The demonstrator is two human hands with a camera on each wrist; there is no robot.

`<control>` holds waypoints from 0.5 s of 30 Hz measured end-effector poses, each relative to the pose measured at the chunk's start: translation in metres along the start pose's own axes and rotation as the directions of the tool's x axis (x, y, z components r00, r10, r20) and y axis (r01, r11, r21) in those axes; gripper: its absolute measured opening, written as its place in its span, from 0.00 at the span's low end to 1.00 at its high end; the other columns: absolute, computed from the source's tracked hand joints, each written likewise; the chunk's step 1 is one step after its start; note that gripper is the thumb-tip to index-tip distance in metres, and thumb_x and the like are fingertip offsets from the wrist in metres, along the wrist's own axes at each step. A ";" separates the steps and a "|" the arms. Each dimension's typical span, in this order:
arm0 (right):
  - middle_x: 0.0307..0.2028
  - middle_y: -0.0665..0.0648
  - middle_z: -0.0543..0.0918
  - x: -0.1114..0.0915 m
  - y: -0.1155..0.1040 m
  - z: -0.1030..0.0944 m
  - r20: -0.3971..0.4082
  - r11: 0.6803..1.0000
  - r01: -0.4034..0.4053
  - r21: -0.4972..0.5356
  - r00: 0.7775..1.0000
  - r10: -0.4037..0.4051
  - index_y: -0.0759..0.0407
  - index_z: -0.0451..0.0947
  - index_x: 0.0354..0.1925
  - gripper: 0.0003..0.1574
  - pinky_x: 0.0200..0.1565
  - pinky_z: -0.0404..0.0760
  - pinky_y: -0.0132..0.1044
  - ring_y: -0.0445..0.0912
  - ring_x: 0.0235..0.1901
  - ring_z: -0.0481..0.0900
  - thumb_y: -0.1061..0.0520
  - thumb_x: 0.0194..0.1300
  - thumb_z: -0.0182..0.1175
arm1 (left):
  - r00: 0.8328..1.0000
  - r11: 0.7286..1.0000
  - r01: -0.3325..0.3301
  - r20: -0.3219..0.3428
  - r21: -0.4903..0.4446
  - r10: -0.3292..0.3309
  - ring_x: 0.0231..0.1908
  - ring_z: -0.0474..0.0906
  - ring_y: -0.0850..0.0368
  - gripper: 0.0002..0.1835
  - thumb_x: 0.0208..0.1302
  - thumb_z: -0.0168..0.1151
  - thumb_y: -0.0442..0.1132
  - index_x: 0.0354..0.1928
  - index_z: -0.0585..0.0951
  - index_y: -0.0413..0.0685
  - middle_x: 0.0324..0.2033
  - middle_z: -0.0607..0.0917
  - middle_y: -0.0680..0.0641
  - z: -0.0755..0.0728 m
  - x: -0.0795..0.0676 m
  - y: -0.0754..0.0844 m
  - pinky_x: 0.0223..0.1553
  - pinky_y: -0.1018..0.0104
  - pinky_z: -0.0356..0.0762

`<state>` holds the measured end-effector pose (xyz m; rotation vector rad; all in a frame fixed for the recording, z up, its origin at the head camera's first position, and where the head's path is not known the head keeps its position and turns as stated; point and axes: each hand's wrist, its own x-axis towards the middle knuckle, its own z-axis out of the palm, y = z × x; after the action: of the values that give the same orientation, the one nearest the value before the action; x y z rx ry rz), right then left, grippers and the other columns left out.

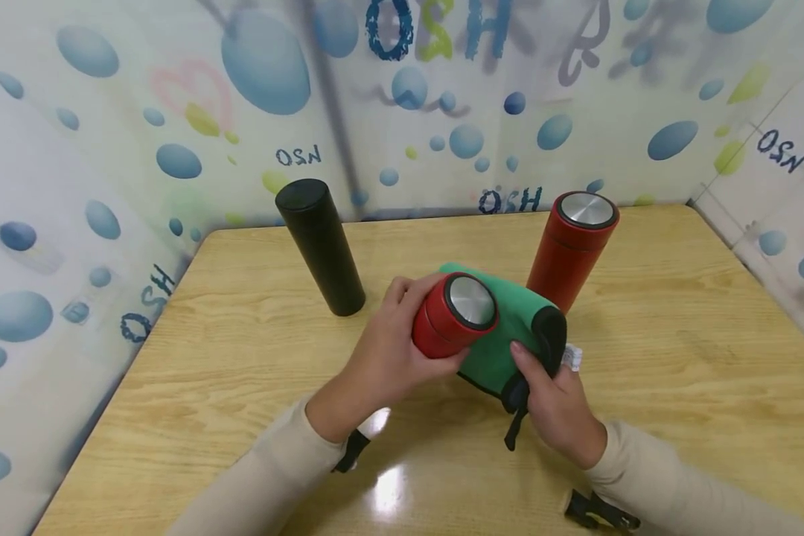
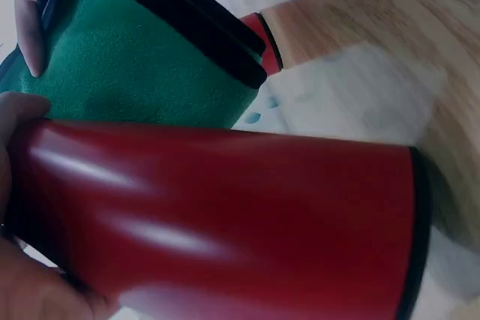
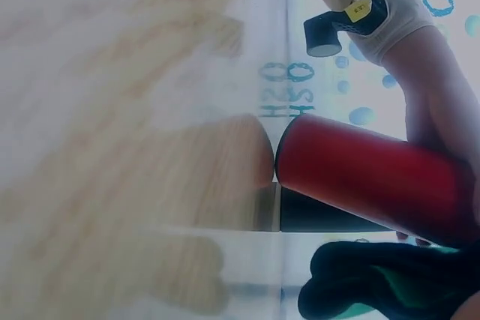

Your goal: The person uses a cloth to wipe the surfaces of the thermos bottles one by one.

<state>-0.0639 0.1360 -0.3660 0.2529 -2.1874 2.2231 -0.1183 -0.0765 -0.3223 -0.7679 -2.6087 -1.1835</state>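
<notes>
My left hand [image 1: 378, 353] grips a red thermos [image 1: 435, 327] with a silver-topped lid, fingers around its upper part. In the left wrist view the smooth red body of this thermos [image 2: 247, 200] lies across the picture, its black-rimmed base at the right. The base is right at the tabletop in the right wrist view. Just right of it, my right hand [image 1: 563, 409] pinches a green cloth pouch [image 1: 502, 320] by its black-trimmed edge, thumb on the near face. A black cord and a small white tag hang from the pouch. Most of the right hand's fingers are hidden behind it.
A second red thermos [image 1: 569, 253] stands behind the pouch, partly covered by it. Farther left stands a black thermos [image 1: 321, 249]. The wooden table [image 1: 228, 320] meets a patterned wall sheet [image 1: 388, 112] at the back. A black wrist camera [image 3: 322, 35] sits on the left sleeve.
</notes>
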 end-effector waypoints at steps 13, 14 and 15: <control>0.55 0.36 0.78 -0.003 0.010 0.000 -0.114 0.982 0.167 -0.083 0.978 -0.176 0.66 0.70 0.63 0.23 0.55 0.73 0.18 0.29 0.55 0.75 0.68 0.72 0.49 | 0.999 0.949 -0.020 0.039 0.315 0.008 0.42 0.79 0.56 0.42 0.48 0.78 0.46 0.66 0.69 0.61 0.44 0.84 0.52 0.002 0.002 -0.005 0.43 0.61 0.81; 0.57 0.37 0.79 -0.003 0.010 0.000 -0.087 0.970 0.229 -0.085 0.968 -0.236 0.63 0.70 0.64 0.25 0.57 0.73 0.18 0.30 0.56 0.76 0.71 0.71 0.48 | 0.999 0.942 -0.028 0.050 0.334 0.012 0.41 0.79 0.57 0.41 0.48 0.78 0.46 0.65 0.69 0.61 0.43 0.84 0.52 0.002 0.001 -0.006 0.43 0.62 0.81; 0.59 0.39 0.79 -0.003 0.010 0.000 -0.056 0.956 0.286 -0.068 0.955 -0.290 0.60 0.70 0.65 0.28 0.59 0.73 0.20 0.31 0.59 0.76 0.73 0.70 0.47 | 0.998 0.938 -0.033 0.060 0.345 0.013 0.41 0.79 0.57 0.41 0.48 0.78 0.46 0.65 0.69 0.61 0.42 0.84 0.52 0.002 0.001 -0.006 0.42 0.62 0.80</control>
<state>-0.0624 0.1356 -0.3761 0.4582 -2.0283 1.9793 -0.1223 -0.0778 -0.3272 -0.7635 -2.7350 -0.6725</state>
